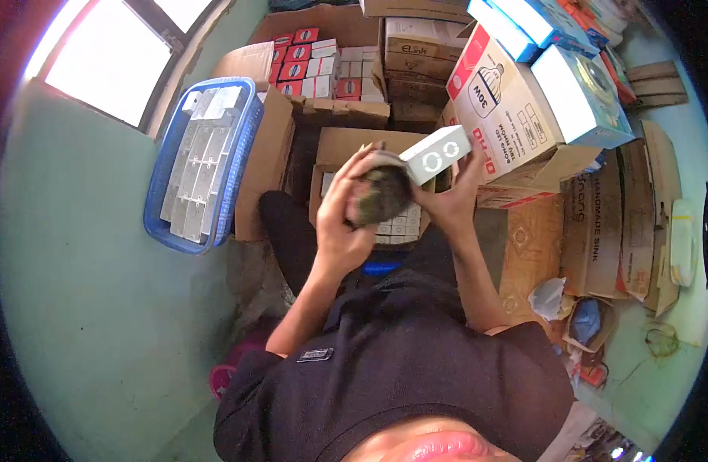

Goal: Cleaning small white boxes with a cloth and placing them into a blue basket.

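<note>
A: Landmark noted?

B: The open carton (350, 144), set in front of the body, its far flap raised. Rows of small white boxes (400, 225) are packed inside, partly hidden by what is held.

A: Right hand (452, 206)?

B: A white box (437, 156) is held over the open carton, toward its right side, and tilted. It is pinched between thumb and fingers; two rings are marked on the visible face.

A: Left hand (345, 206)?

B: A dark mottled wad (383, 192) is gripped over the middle of the open carton. The fingers are curled round it. It is blurred; its material cannot be told.

A: Is contact made between the two?

B: Box end and wad are seen close together; touching cannot be confirmed.

A: Surroundings?

B: Left of the open carton, a blue basket (250, 127) is filled with pale rectangular cases (204, 163). Beyond the open carton, red and white boxes (295, 70) are stacked in a larger carton (342, 115). To its right, a tall carton (496, 96) pictured with a bulb is topped by blue-and-white boxes (577, 88).
</note>
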A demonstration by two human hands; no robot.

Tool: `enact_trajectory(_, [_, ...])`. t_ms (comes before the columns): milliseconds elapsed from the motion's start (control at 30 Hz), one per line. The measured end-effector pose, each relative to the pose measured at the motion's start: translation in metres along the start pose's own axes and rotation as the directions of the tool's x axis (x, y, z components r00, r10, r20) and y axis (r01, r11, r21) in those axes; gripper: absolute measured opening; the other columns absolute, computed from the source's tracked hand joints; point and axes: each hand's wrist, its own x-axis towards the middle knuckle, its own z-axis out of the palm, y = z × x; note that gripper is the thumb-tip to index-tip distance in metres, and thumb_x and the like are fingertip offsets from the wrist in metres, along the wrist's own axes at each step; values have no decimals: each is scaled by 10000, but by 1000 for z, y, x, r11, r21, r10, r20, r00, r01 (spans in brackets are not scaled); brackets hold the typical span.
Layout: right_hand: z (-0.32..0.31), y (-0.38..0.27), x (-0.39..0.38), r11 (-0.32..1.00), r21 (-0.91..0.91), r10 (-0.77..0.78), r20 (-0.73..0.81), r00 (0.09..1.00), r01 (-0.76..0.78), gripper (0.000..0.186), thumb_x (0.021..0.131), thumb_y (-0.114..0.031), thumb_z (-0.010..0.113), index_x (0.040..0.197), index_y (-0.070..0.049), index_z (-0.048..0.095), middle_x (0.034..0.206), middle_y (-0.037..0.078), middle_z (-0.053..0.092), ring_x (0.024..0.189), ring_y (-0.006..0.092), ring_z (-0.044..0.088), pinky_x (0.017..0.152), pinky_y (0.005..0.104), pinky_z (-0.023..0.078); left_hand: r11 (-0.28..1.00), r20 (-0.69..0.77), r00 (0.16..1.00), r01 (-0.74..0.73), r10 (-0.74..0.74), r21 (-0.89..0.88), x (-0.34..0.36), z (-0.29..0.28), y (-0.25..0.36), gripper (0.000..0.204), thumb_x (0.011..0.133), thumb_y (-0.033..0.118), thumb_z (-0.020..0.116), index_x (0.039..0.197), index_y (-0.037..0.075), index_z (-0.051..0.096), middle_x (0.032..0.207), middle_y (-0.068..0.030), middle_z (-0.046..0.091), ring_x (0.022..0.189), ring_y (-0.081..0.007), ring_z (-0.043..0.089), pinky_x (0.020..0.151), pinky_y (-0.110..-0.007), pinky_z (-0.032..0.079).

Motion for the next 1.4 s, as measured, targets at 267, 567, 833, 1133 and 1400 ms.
enact_trajectory(267, [20, -27, -15, 997, 79, -11, 79, 997, 4, 1202, 531, -197, 1028, 1496, 12, 342, 1388, 176, 473, 1282, 319, 536, 1099, 419, 454, 985, -243, 960, 109, -139, -134, 32, 23, -41, 447, 896, -75, 620, 1338, -28, 579, 1216, -122, 706, 1141, -186, 658, 1016, -326, 509])
enact_trajectory(567, [24, -9, -20, 779, 540, 325, 85, 942, -317, 1036, 712, -95, 910, 1504, -16, 248, 1448, 176, 436, 1365, 286, 486, 1184, 443, 406, 858, -40, 970, 191, -238, -477, 9, 1, -43, 561, 1078, 309, 523, 1533, -6, 428, 1469, -175, 572, 1356, -289, 567, 1122, -430, 468])
enact_trajectory(833, [30, -33, -40, 746, 616, 80, 295, 952, -254, 1169, 632, -363, 950, 1529, 2, 296, 1411, 157, 520, 1361, 272, 505, 1152, 419, 411, 744, 26, 977, 179, -213, -643, 16, 21, -49, 467, 1157, 226, 365, 1568, 4, 372, 1541, -142, 512, 1368, -247, 563, 1149, -403, 460])
enact_trajectory(1133, [23, 16, -29, 513, 728, 125, 461, 879, -455, 1240, 768, -644, 815, 1631, 64, 276, 1639, 160, 394, 1425, 247, 484, 1188, 388, 371, 816, -128, 934, 217, -333, -536, -3, 22, -49, 365, 1062, 61, 588, 1415, 24, 503, 1291, -65, 619, 1107, -132, 603, 910, -301, 521])
enact_trajectory(1400, [-11, -58, 2, 840, 355, 243, 429, 870, -410, 841, 811, -187, 824, 1541, 26, 465, 1441, 142, 605, 1270, 199, 613, 1095, 354, 466, 993, -207, 975, -98, 84, -60, 12, 13, -33, 500, 922, 2, 677, 1396, -29, 519, 1313, -117, 651, 1187, -188, 632, 1051, -346, 503])
